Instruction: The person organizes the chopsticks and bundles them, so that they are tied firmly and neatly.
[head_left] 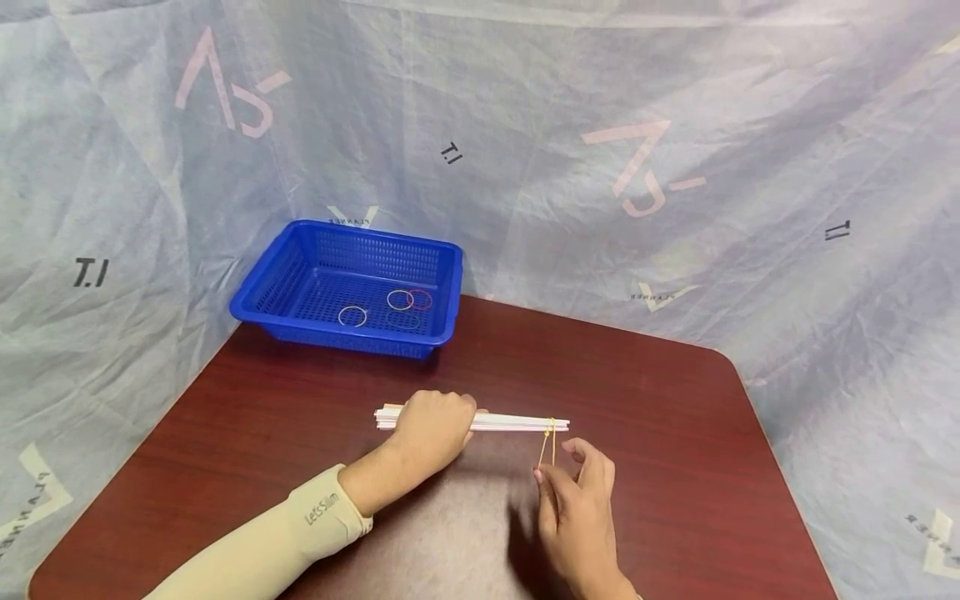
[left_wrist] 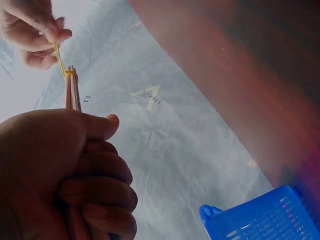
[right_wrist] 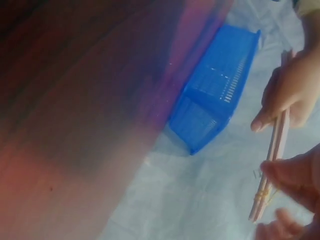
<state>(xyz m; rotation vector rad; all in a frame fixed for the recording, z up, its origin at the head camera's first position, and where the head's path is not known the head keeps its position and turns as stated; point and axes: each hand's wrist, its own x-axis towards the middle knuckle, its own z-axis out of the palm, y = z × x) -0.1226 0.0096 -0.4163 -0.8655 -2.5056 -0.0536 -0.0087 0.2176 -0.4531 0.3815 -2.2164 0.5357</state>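
My left hand (head_left: 437, 427) grips a bundle of thin pale sticks (head_left: 513, 422) around its middle, and the bundle lies level above the table in the head view. A yellow rubber band (head_left: 553, 442) loops around the bundle near its right end. Below that end, my right hand (head_left: 581, 508) pinches the band between thumb and finger and stretches it down toward me. In the left wrist view the rubber band (left_wrist: 61, 59) is drawn taut from the stick tips to the right hand's fingers. Part of the bundle is hidden inside the left fist.
A blue plastic basket (head_left: 345, 335) stands at the back left of the brown table (head_left: 600, 375). Inside it lie several rubber bands, among them a red one (head_left: 422, 300) and a pale one (head_left: 352, 317). Grey printed sheeting (head_left: 525, 167) hangs behind the table.
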